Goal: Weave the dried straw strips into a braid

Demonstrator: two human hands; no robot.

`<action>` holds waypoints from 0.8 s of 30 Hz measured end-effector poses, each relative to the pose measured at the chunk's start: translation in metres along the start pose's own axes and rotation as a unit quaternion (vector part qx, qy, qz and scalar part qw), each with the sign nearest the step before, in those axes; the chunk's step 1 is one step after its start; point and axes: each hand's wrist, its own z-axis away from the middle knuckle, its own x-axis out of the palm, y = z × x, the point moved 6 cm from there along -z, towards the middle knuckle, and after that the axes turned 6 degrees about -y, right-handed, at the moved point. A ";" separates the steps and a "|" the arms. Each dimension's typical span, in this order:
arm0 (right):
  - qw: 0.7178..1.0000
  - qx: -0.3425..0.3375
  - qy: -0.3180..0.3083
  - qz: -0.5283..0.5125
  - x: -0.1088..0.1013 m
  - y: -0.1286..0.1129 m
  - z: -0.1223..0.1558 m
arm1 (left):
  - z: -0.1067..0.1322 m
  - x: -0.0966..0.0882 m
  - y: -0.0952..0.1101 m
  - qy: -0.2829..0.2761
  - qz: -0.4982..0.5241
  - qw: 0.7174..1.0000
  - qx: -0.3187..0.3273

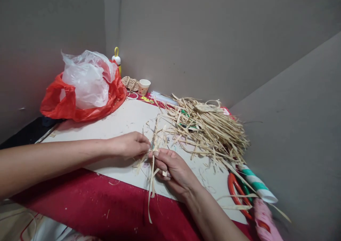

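A narrow straw braid (156,136) stands up from between my two hands, over a white board. My right hand (174,168) is closed, thumb and forefinger pinching the lower end of the braid. Loose straw strands (151,189) hang down from that grip toward the red cloth. My left hand (133,144) is at the left side of the braid, its fingers drawn together on straw strands, partly hidden at the tips. A large bundle of dry straw (220,127) lies to the right, its loose ends reaching toward the braid.
The white board (128,120) lies on a red cloth (106,202). Back left are a red plastic bag (57,100) holding white plastic, a bottle (116,59), a woven straw piece (130,83) and a paper cup (144,87). Red handles (231,187) and a striped roll (257,182) lie right.
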 end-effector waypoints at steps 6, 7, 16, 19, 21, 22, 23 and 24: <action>0.999 0.013 -0.025 0.015 -0.002 0.000 0.000 | -0.009 0.026 -0.009 -0.047 0.076 0.996 -0.021; 0.999 0.019 -0.028 0.023 -0.003 0.000 0.000 | -0.008 0.024 -0.006 -0.031 0.048 0.998 -0.009; 0.984 0.039 -0.017 0.172 -0.009 -0.002 0.001 | -0.010 0.017 -0.009 -0.017 -0.025 0.999 0.011; 0.971 0.015 -0.023 0.237 -0.010 -0.004 0.002 | -0.017 0.020 -0.015 -0.036 0.042 0.998 0.006; 0.960 0.004 -0.022 0.279 -0.011 -0.006 0.002 | -0.020 0.023 -0.017 -0.045 0.085 0.995 0.006; 0.954 0.001 -0.017 0.298 -0.012 -0.006 0.003 | -0.021 0.024 -0.018 -0.046 0.101 0.994 0.004; 0.949 -0.002 -0.011 0.316 -0.012 -0.007 0.004 | -0.022 0.025 -0.018 -0.044 0.110 0.993 0.002; 0.943 -0.005 -0.005 0.332 -0.013 -0.009 0.005 | -0.022 0.025 -0.019 -0.039 0.108 0.993 -0.002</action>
